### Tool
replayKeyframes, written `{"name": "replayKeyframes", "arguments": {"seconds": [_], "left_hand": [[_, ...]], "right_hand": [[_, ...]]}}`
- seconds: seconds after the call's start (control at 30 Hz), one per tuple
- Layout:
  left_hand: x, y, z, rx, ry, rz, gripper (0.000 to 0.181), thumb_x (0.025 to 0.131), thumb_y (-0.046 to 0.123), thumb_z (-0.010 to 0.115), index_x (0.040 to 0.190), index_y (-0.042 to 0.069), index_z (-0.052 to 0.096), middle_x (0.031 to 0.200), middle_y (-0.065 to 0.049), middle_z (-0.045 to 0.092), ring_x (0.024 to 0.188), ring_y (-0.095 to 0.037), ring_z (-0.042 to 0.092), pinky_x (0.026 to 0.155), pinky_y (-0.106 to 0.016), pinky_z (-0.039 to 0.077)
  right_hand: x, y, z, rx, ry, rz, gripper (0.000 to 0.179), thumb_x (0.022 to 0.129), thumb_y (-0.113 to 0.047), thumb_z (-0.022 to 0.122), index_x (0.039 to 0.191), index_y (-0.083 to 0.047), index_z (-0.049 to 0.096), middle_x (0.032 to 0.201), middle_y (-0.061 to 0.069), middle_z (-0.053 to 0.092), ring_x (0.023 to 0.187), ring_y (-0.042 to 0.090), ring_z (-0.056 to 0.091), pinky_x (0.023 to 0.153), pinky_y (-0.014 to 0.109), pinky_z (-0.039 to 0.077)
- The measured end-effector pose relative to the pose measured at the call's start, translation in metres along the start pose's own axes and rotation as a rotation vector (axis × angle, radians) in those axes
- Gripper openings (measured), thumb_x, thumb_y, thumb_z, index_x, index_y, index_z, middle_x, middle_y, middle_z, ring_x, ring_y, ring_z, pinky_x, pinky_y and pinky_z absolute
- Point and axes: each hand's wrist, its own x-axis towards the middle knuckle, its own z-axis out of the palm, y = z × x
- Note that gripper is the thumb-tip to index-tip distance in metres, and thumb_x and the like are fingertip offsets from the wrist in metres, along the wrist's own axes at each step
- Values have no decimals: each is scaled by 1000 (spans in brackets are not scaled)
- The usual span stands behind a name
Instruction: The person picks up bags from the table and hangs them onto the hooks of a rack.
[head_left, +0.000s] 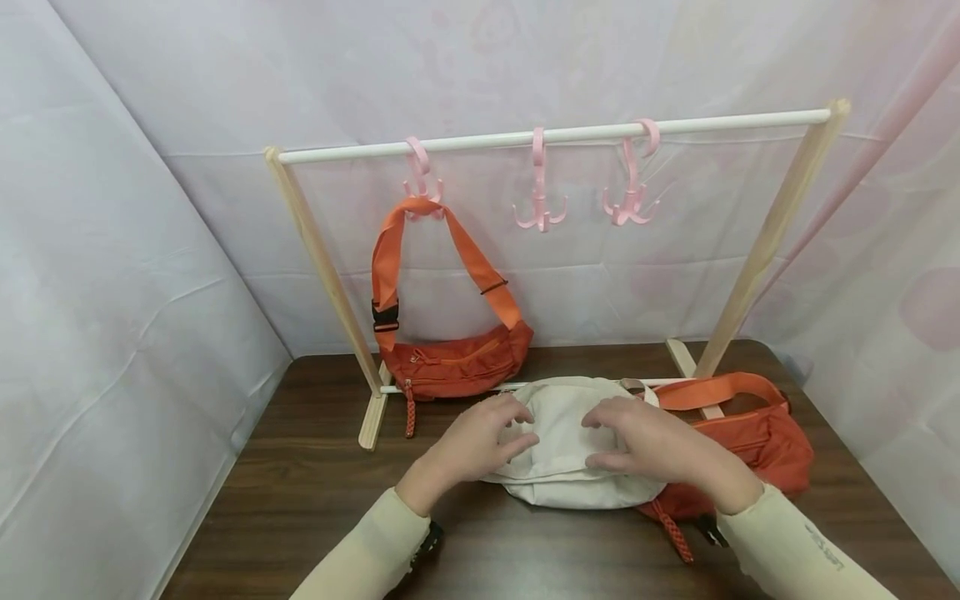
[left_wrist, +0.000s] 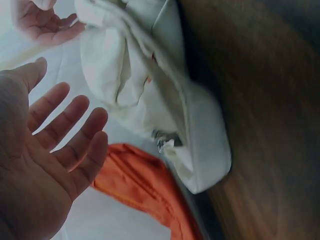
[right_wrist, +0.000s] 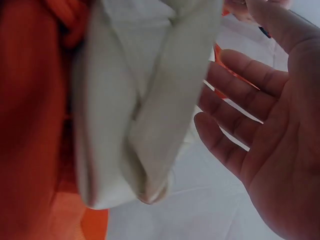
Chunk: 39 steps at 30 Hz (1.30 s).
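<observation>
A cream-white waist bag (head_left: 564,433) lies on the table in the middle of the head view. Over its left part hovers my left hand (head_left: 480,440), fingers spread and slightly bent. My right hand (head_left: 651,440) is above the bag's right part in a similar pose. Both wrist views show bare palms: the left hand (left_wrist: 47,145) and the right hand (right_wrist: 265,115) hold nothing, and a gap to the white bag shows. Partly under or beside the white bag's right end lies an orange-red waist bag (head_left: 772,450) with a braided pull.
A rack with a white bar (head_left: 480,142) and wooden posts stands at the back. Pink hooks (head_left: 540,192) hang from it. From the left hook (head_left: 420,179) another orange-red waist bag (head_left: 457,362) hangs by its strap. White cloth (head_left: 135,292) surrounds the dark wooden table (head_left: 300,467).
</observation>
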Motion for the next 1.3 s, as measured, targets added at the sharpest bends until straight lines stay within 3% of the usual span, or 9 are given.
{"name": "replayKeyframes", "arguments": {"seconds": [0.17, 0.27, 0.5, 0.67, 0.77, 0.97, 1.1, 1.3], "left_hand": [[-2, 6, 9, 14, -69, 10, 37, 104, 49, 68, 122, 18, 73, 112, 6, 69, 98, -11, 65, 88, -28, 53], [-3, 9, 13, 27, -101, 2, 41, 102, 54, 69, 123, 19, 73, 113, 7, 68, 99, -8, 63, 91, -28, 52], [-4, 11, 22, 47, -166, -10, 53, 93, 64, 75, 124, 21, 72, 116, 9, 66, 106, -2, 60, 96, -27, 50], [-3, 14, 23, 73, -213, 9, 56, 88, 65, 79, 122, 21, 73, 110, 14, 66, 101, -1, 58, 90, -24, 49], [-2, 15, 23, 78, -224, 26, 46, 90, 62, 79, 115, 23, 73, 102, 16, 64, 93, -1, 57, 83, -23, 48], [2, 19, 21, 19, -197, 36, 25, 101, 45, 73, 104, 23, 64, 82, 13, 54, 76, -3, 53, 72, -24, 46], [4, 22, 18, -4, -159, 23, 15, 107, 33, 67, 113, 20, 63, 82, 12, 56, 75, -5, 56, 71, -24, 47], [9, 26, 8, -64, -82, 15, 11, 111, 25, 59, 110, 17, 67, 82, 11, 61, 74, -5, 57, 72, -23, 48]], "right_hand": [[-5, -2, 12, -32, -17, -58, 48, 88, -50, 86, 117, -14, 75, 109, -6, 68, 100, 12, 63, 90, 43, 54], [-6, -3, 19, -52, -6, -109, 46, 85, -50, 89, 113, -17, 76, 100, -13, 61, 89, 6, 55, 80, 35, 51], [-7, -5, 24, -140, 36, -202, 21, 87, -34, 89, 90, -23, 71, 79, -17, 39, 70, 3, 38, 65, 26, 38], [-8, -8, 21, -165, 23, -188, 17, 94, -23, 81, 84, -24, 68, 77, -17, 42, 68, 3, 41, 65, 28, 42], [-8, -11, 16, -157, 18, -154, 20, 98, -21, 77, 84, -26, 65, 77, -17, 46, 68, 3, 44, 65, 29, 44], [-4, -18, 0, -129, 28, -117, 23, 102, -21, 73, 86, -27, 59, 74, -20, 46, 67, 3, 46, 64, 29, 44], [-3, -20, -11, -117, 36, -90, 19, 105, -22, 70, 91, -25, 57, 76, -18, 45, 66, 3, 45, 63, 27, 44], [1, -17, -26, -68, 78, -87, 19, 108, -24, 65, 92, -26, 55, 77, -17, 43, 66, 2, 43, 64, 25, 43]]}}
